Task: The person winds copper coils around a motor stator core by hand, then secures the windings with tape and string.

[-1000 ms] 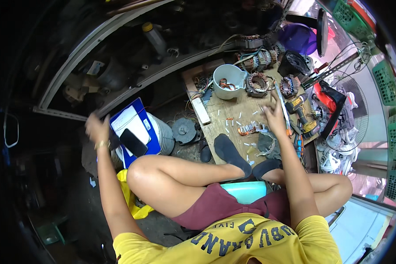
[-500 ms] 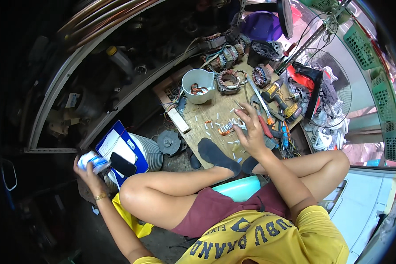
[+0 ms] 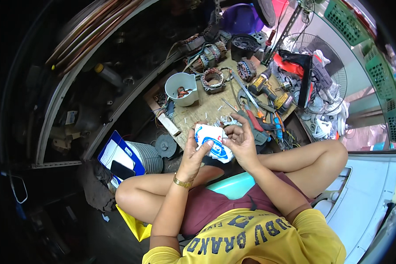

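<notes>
A crumpled white soft packet (image 3: 205, 132) with blue and red print is held over my lap, in front of the wooden board. My left hand (image 3: 192, 155) grips its left side, thumb pressed on the front. At its right edge, my right hand (image 3: 244, 144) pinches it between thumb and curled fingers. Just beyond the packet, partly hidden by my hands, small white sleeves and a wire bundle (image 3: 225, 120) lie on the wooden board (image 3: 202, 110). A screwdriver (image 3: 229, 104) and red-handled pliers (image 3: 253, 119) lie near my right fingers.
A white pail (image 3: 167, 92) with copper wire pieces stands beside a motor stator (image 3: 213, 80). Further right lie a yellow-black cordless drill (image 3: 268, 90) and a wire fan guard (image 3: 339, 79). At left, a phone (image 3: 122, 169) rests on a blue folder (image 3: 138, 165) against a ribbed bucket (image 3: 147, 156).
My left hand has brought the packet from the far left to the middle. My right hand has come down from above the board onto the packet. The view has shifted slightly.
</notes>
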Demonstrator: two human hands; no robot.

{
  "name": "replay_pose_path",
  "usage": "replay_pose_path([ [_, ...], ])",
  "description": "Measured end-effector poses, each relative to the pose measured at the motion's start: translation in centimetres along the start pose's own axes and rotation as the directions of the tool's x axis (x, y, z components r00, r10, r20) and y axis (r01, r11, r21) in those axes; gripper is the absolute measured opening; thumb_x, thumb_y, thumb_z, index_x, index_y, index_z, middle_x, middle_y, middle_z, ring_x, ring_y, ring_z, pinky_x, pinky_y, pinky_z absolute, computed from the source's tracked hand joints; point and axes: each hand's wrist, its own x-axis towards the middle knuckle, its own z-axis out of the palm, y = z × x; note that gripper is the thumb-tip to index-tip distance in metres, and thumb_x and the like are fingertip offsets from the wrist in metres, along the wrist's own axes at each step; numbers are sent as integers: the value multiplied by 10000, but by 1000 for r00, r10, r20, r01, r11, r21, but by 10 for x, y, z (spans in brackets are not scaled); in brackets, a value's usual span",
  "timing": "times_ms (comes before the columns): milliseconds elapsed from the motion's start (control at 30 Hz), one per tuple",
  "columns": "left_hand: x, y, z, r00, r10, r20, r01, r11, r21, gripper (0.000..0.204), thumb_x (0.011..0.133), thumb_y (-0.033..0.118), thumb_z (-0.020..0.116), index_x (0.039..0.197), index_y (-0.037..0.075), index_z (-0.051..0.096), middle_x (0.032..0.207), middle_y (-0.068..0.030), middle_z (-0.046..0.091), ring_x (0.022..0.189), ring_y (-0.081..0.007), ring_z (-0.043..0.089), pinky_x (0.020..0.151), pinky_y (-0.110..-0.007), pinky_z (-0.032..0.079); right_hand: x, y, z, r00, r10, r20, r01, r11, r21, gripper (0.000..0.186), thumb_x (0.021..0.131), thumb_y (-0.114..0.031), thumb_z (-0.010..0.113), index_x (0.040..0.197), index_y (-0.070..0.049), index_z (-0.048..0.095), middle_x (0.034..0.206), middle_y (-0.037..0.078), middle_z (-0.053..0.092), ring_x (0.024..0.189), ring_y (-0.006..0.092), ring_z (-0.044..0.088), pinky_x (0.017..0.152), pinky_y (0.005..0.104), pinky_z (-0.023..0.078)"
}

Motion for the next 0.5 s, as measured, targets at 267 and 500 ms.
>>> replay_pose_path([
  [267, 15, -52, -52, 943, -318, -99, 259, 887, -381, 402, 1040, 420, 537, 1317, 130, 553, 1146, -41, 698, 991, -169, 705, 691, -339, 624, 7, -5, -15, 969, -218, -121, 187, 957, -221, 557, 914, -37, 687, 1387, -53, 394, 1002, 78, 671, 911, 155, 644, 892, 308, 490],
  [500, 24, -50, -27, 953, 188, -238, -146, 972, 183, 683, 829, 47, 805, 1383, 31, 406, 1152, -109, 614, 1026, -189, 640, 894, -323, 554, 10, -5, -11, 956, -281, -89, 234, 906, -353, 584, 854, 50, 700, 1367, -44, 437, 1057, 105, 682, 930, 167, 654, 862, 308, 506],
])
